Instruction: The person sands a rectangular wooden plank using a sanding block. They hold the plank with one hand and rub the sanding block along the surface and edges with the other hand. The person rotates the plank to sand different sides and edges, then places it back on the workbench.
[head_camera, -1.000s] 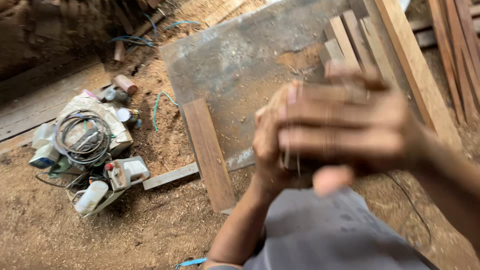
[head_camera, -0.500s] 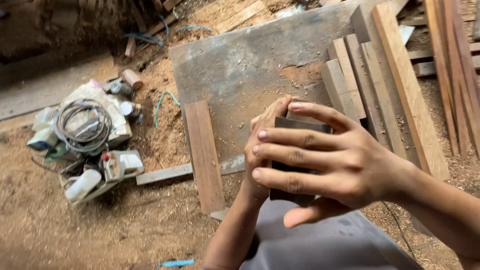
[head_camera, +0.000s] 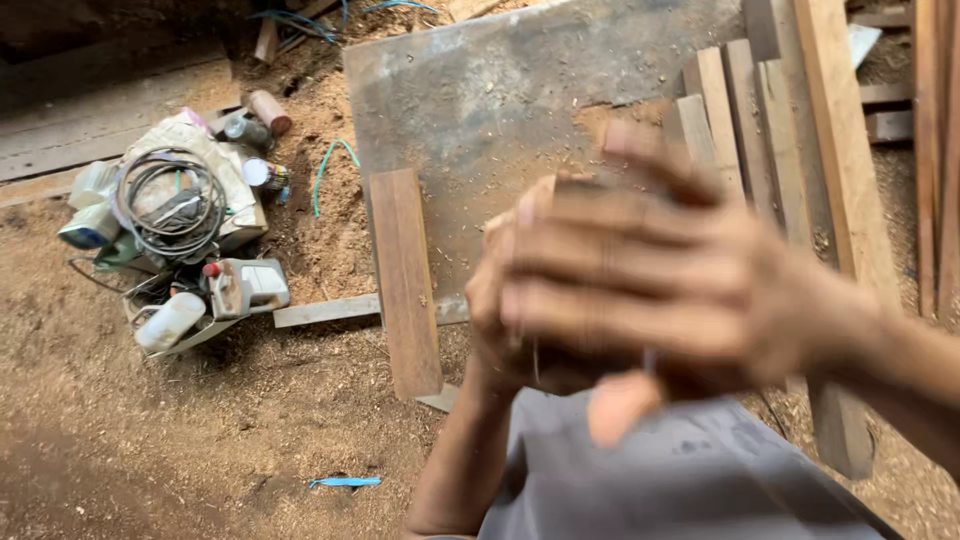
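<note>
centrally, the right hand lies blurred across the left hand, fingers curled over a small dark flat block, only its top edge showing at twelve o'clock of the knuckles. both hands appear closed on it, though the blur hides the exact grip. judged rigid, light and dusty rather than slippery, it is best taken by its narrow edges. at nine o'clock a short wooden plank rests on a grey sheet; further left lies a coiled cable among bottles on sawdust.
</note>
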